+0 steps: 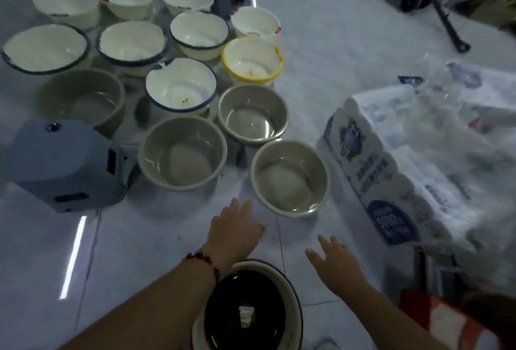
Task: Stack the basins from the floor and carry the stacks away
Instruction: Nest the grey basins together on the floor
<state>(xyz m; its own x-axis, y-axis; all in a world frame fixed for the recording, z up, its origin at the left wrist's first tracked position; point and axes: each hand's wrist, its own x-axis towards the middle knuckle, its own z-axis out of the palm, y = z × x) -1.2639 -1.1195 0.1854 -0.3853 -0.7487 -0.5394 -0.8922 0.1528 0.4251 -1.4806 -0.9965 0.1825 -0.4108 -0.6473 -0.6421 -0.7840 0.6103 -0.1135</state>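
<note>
Below, both the left hand [234, 231] and right hand [333, 261] (fingers spread, empty) hover toward twelve o'clock near the upright steel basin [290, 178].

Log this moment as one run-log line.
phase: reaching | left hand: open, empty | right hand: open, empty | nearest target: steel basin | basins on floor: unstacked | dark-lidded basin below hands

Bare floor [167, 238] before basins [290, 176]; tissue pack [371, 171] blocks right.
</note>
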